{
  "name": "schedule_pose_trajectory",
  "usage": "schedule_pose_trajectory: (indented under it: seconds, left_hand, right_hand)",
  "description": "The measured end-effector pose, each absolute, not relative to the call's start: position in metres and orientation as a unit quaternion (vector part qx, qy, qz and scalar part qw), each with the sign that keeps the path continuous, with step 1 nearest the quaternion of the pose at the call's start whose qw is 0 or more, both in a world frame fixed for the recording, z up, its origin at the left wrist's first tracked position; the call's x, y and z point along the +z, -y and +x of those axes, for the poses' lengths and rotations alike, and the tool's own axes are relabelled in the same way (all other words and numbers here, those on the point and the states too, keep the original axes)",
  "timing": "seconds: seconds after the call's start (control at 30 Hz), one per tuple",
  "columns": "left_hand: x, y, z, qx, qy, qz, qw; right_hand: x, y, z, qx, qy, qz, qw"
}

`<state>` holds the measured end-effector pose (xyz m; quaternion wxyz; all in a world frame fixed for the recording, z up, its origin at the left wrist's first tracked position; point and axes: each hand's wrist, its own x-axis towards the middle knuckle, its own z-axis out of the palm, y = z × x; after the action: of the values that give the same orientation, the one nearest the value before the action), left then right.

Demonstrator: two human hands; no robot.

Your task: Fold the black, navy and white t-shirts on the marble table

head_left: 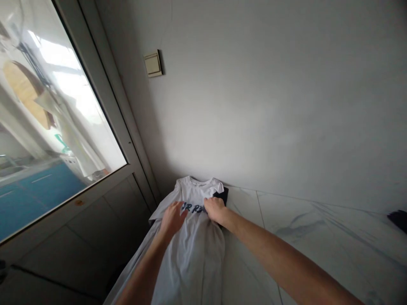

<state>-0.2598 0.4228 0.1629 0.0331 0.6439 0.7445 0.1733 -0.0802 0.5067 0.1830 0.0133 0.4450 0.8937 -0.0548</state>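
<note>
A white T-shirt [190, 243] with dark lettering across the chest lies spread on a marble-patterned surface, its collar toward the wall. On the left part of the chest rests my left hand [172, 217], thumb apart from the fingers; its other fingertips are partly hidden. My right hand [215, 209] is closed on the shirt fabric beside the lettering, and folds run down from it. A black piece of cloth [222, 195] shows at the shirt's right shoulder; whether it is part of the shirt I cannot tell.
The marble-patterned surface [299, 228] stretches right along the grey wall [254, 106]. A framed glass door [117, 106] stands close on the left, with blue cabinets [41, 186] behind it. A light switch [153, 64] is on the wall. A dark object [399, 219] lies at the far right.
</note>
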Motion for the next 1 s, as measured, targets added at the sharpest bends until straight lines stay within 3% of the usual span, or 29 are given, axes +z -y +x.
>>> schedule_pose_trajectory:
  seconds: [0.07, 0.23, 0.4, 0.7, 1.0]
  left_hand:
    - [0.161, -0.473, -0.279, 0.158, -0.747, 0.645, 0.033]
    - [0.148, -0.57, -0.309, 0.162, -0.784, 0.598, 0.039]
    - [0.129, -0.611, -0.326, 0.164, -0.819, 0.548, 0.049]
    - [0.125, -0.621, -0.344, 0.183, -0.833, 0.52, 0.052]
    - [0.184, -0.547, -0.332, 0.302, -0.788, 0.536, 0.028]
  right_hand:
    - [0.18, -0.522, -0.061, -0.061, -0.889, 0.454, 0.015]
    - [0.18, -0.586, -0.052, -0.05, -0.833, 0.541, -0.102]
    - [0.151, -0.636, -0.053, -0.07, -0.764, 0.634, -0.096]
    - [0.13, -0.616, -0.044, -0.105, -0.81, 0.485, -0.313]
    - [0.139, -0.493, 0.0, -0.162, -0.845, 0.328, -0.391]
